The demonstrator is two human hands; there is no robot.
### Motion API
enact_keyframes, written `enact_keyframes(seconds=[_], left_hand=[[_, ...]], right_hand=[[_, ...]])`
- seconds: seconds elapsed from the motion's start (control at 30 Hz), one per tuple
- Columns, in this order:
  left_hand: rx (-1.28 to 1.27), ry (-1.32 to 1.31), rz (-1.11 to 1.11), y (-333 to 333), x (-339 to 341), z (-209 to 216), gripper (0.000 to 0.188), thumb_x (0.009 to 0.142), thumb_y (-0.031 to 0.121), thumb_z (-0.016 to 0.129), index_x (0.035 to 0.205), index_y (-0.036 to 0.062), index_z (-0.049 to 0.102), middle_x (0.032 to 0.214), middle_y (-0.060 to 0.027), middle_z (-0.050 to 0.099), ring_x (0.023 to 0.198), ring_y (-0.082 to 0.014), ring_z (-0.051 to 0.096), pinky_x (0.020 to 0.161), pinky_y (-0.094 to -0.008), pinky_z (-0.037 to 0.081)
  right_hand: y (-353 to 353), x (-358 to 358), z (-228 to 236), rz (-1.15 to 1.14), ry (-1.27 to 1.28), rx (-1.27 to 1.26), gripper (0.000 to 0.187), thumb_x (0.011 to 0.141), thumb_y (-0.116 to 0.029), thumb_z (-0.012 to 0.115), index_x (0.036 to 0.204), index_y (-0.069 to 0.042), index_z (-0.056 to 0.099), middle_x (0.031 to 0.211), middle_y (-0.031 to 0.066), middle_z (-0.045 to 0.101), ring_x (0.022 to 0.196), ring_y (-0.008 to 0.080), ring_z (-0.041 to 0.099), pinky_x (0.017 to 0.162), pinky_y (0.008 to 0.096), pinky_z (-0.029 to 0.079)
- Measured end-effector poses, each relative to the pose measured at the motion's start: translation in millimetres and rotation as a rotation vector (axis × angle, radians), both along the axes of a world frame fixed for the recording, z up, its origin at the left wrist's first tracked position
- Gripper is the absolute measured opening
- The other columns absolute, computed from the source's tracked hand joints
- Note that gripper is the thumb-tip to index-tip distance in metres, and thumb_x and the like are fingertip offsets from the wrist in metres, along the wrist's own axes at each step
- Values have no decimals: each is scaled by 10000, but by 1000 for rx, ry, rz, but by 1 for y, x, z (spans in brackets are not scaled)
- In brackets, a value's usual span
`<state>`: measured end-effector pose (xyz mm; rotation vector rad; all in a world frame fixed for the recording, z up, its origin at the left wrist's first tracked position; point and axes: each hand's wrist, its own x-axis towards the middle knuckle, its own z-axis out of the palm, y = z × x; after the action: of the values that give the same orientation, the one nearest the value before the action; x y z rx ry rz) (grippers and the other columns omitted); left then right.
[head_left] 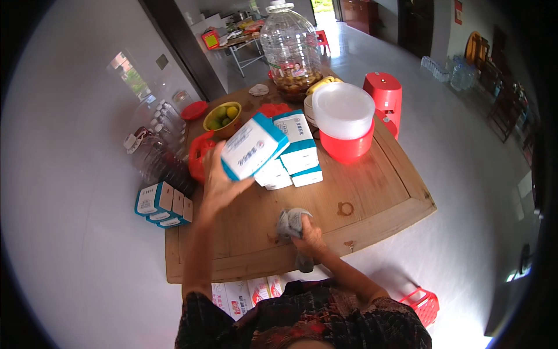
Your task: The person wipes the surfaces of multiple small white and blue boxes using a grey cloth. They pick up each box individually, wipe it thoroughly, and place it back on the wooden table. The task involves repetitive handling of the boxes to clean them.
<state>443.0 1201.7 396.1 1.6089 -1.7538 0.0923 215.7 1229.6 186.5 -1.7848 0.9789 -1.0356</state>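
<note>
Your left hand (pixel 218 189) has its grip clamped on a teal-and-white pack (pixel 254 146), fingers at its left side and thumb along the lower edge. The pack is tilted in front of a stack of similar packs (pixel 297 142); whether it touches them, you cannot tell from this 1 view. Your right hand (pixel 312 237) has its grip closed around a grey cloth (pixel 290 223), bunched low over the bench (pixel 383 192) near its front edge.

Watch the left side first: you hold the pack by 1 end, so its far corner could droop or twist out if your thumb slackens. Swing it right and it could knock the upper pack off the stack; swing it left or back and it may clip the red plastic item (pixel 200 156) or the yellow bowl (pixel 228 132) of fruit. On the right, a loose fold of cloth could drag, and if the cloth is damp, it could smear the ring stain (pixel 345 208) or wet the cartons.
</note>
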Motion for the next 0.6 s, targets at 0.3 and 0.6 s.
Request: enact_keyframes(seconds=[0.3, 0.6], left_hand=[[2, 11, -112, 98, -83, -93, 904, 554, 204, 836, 1317, 25, 384, 1229, -189, 460, 1133, -360, 429, 951, -469, 357], [56, 157, -358, 30, -230, -150, 895, 547, 144, 801, 1300, -2, 340, 1213, -223, 428, 1119, -398, 399, 944, -496, 354]], right_hand=[[-13, -130, 35, -513, -742, 479, 259, 879, -163, 587, 1106, -39, 603, 823, 8, 594, 650, 93, 529, 555, 239, 441], [-37, -184, 73, -689, 28, -170, 392, 857, -227, 606, 1155, 17, 535, 1085, 188, 536, 963, 340, 540, 816, 403, 471]])
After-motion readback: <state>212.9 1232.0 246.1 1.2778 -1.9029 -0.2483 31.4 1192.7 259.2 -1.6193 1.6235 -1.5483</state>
